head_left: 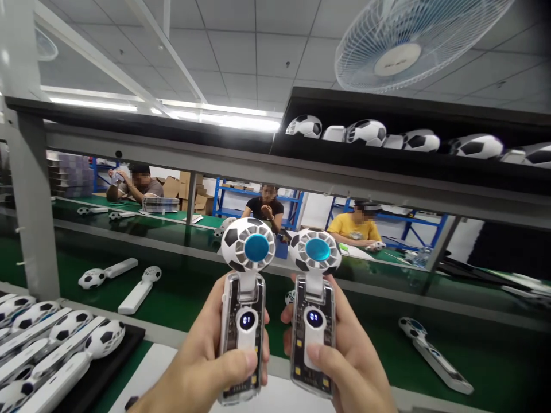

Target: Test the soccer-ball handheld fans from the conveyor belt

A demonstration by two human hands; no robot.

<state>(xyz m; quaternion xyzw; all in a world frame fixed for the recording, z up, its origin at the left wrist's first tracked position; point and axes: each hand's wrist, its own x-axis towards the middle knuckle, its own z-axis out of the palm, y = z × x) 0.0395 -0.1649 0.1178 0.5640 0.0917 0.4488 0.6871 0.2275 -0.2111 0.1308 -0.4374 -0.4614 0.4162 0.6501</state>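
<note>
And there they are, one football-headed fan (247, 304) gripped upright in the left hand (209, 355), its twin (315, 310) gripped in the right hand (346, 364), both reading 01, just above the green bench (374, 298), a loaded black tray (131, 347) lower left!

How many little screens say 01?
2: one screen on the fan in the left hand, another screen on the fan in the right hand. Others may be hidden or too small to read.
</note>
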